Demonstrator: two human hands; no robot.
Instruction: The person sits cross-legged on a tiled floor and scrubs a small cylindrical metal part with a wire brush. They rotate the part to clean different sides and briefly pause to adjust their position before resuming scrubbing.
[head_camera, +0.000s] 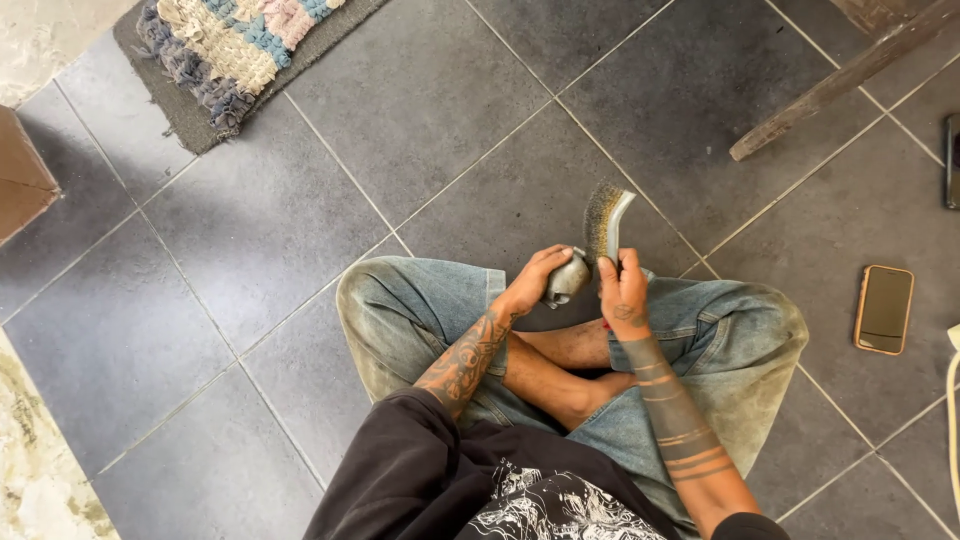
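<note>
Dark grey floor tiles (420, 110), square and matt with pale grout lines, carry everything seen from the head camera. Nearest the lower edge sits one person, cross-legged, in a black printed shirt (500, 490) and faded, dusty blue jeans (410, 310), with bare feet tucked between the knees. Two tattooed forearms reach forward over the lap.

One left hand (530, 280) is closed around a small grey metal part (568, 280), rounded and dull, held just above the shins. One right hand (623, 290) is clenched on the handle of one wire brush (605, 222), whose curved pale handle rises away from the body and whose dense, dark bristle strip faces left. The bristles meet the metal part, so both hands sit close together, nearly touching, each gripping its own thing.

Farther right, on the tile, lies one phone (884, 309) with a tan, rounded case and a dark screen, well apart from the knee. At the right edge a second dark, flat device (953, 160) is only partly in view. Beyond it, toward the top right corner, one weathered wooden leg (840, 80) slants across the tiles.

At the far top left lies one woven rag rug (235, 45), shaggy, in cream, blue and pink, on a grey backing. One brown box corner (20, 175) juts in at the left edge.
</note>
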